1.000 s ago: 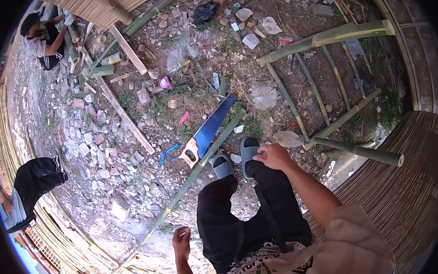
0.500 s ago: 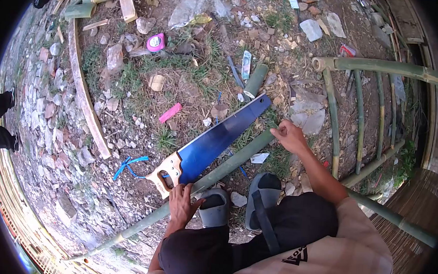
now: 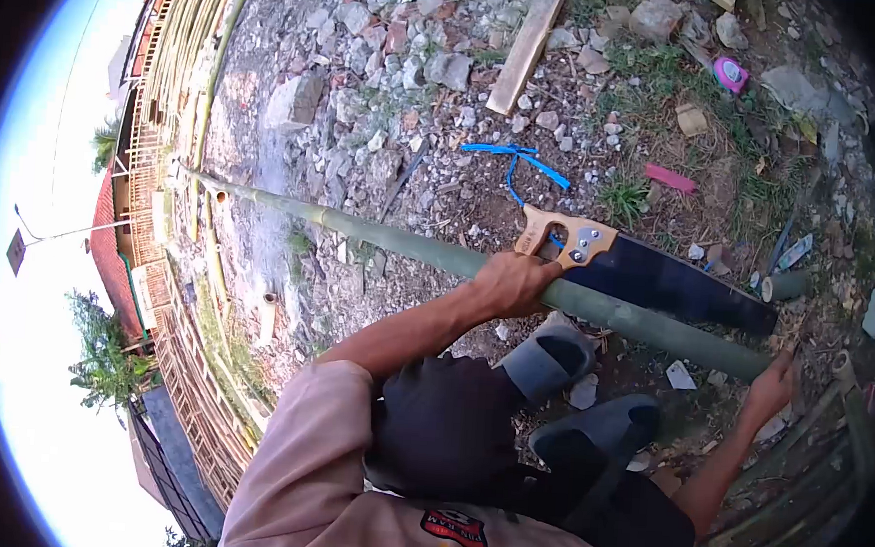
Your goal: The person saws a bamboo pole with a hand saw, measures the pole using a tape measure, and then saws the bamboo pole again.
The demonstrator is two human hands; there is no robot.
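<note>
With the left hand [image 3: 514, 284] curled over it, clasps the green bamboo pole [image 3: 645, 324]; with the right hand [image 3: 771, 386], fingers closed, grips its end toward half past three. From the left hand, has the pole reaching toward half past nine, a handsaw [image 3: 677, 285] just beside it at three, a blue tie [image 3: 515, 152] at twelve, a pink strip [image 3: 670, 177] at two.
</note>
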